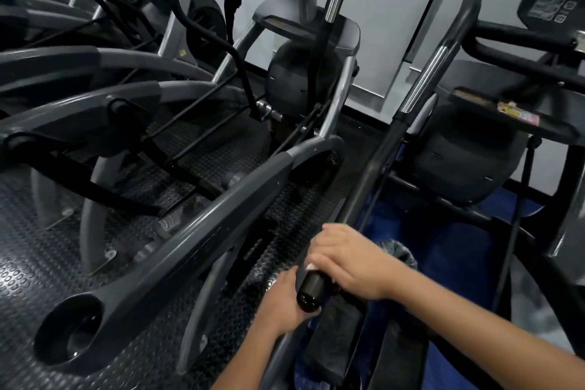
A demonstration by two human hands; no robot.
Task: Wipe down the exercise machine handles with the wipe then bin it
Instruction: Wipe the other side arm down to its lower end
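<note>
- Left hand [286, 304] grips the handle [311, 290] near its end cap, fingers curled round it, steadying it.
- Right hand [346, 266] clamps the white wipe [311, 266] onto the handle; wiping step in hand.
- Next move: probably slide the wipe up the bar, then bin it.
- Room: machine frame [205, 231] close on the left; the bar above is unobstructed.

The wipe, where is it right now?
In the head view, lower centre-right: the wipe peeks out white under the right hand, pressed around the black handle just above the left hand.
</note>
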